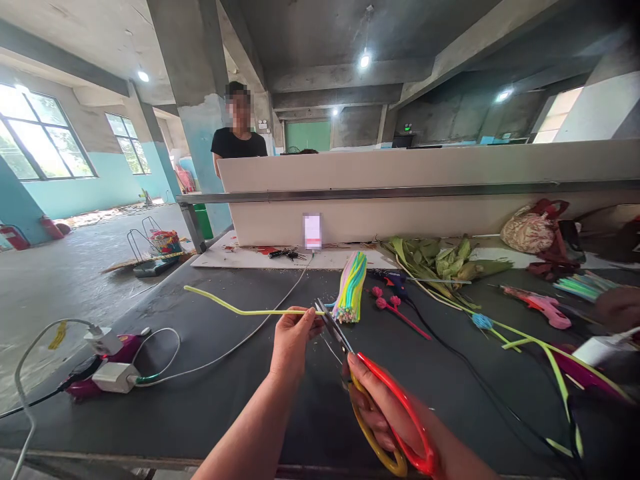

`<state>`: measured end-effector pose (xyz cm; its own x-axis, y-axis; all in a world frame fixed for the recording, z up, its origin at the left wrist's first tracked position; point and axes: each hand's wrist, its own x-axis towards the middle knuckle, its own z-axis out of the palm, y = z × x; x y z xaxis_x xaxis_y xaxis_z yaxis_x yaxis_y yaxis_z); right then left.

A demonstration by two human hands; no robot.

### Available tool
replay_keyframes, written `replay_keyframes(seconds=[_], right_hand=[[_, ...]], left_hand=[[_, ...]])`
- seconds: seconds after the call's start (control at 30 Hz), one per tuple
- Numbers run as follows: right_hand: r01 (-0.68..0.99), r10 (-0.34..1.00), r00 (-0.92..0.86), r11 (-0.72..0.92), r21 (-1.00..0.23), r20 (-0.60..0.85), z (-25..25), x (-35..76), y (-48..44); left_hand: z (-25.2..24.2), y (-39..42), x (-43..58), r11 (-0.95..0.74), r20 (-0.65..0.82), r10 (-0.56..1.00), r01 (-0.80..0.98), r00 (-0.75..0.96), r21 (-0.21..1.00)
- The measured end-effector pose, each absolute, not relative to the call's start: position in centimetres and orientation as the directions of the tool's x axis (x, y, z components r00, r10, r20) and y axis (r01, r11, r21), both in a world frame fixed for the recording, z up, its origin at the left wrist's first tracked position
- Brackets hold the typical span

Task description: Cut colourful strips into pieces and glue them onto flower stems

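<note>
Between the thumb and fingers of my left hand (294, 337) is a long yellow-green pipe cleaner (240, 311), its free part reaching out to the left with a bend in it. My right hand (377, 407) grips a pair of scissors (417, 427) with one red and one yellow handle. The scissor blades are parted at the right end of the pipe cleaner, close to my left fingertips. Just beyond the blades lies a bundle of pastel pipe cleaners (351, 287). Right of the bundle rests a pink pipe cleaner stem with small round blossoms (395, 307).
A phone (313, 231) leans against the back board, its cable crossing the table. Chargers sit in a purple power strip (127, 348) at left. Dried leaves (450, 260), a pink glue gun (543, 307) and a yellow-green stem (545, 343) lie at right. A person (239, 137) stands behind the board.
</note>
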<state>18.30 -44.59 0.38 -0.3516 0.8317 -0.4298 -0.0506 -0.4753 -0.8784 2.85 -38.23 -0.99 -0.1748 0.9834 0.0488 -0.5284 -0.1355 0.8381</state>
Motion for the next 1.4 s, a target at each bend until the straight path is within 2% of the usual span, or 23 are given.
replay_keyframes(seconds=[0.27, 0.63, 1.0, 1.23, 1.4], right_hand=[[-0.027, 0.809, -0.346, -0.516, -0.856, -0.476, 0.5, 18.3, -44.5], [-0.038, 0.811, -0.382, -0.492, -0.869, -0.443, -0.1, 18.6, -44.1], [0.082, 0.825, -0.358, -0.439, -0.895, -0.438, -1.2, 18.3, -44.2], [-0.029, 0.814, -0.375, -0.488, -0.873, -0.443, -0.4, 18.5, -44.2], [-0.032, 0.796, -0.452, -0.466, -0.884, -0.403, -0.6, 18.8, -44.2]], left_hand=[[-1.4, -38.0, 3.0, -0.146, 0.049, 0.979, -0.52, -0.196, 0.842], [-1.4, -38.0, 3.2, -0.171, 0.075, 0.975, -0.495, -0.208, 0.852], [-1.6, -38.1, 3.2, -0.214, 0.119, 0.968, -0.477, -0.221, 0.853], [-1.3, -37.9, 2.9, -0.173, 0.031, 0.964, -0.531, -0.265, 0.829], [-1.5, -38.0, 3.1, -0.183, 0.061, 0.969, -0.536, -0.237, 0.824]])
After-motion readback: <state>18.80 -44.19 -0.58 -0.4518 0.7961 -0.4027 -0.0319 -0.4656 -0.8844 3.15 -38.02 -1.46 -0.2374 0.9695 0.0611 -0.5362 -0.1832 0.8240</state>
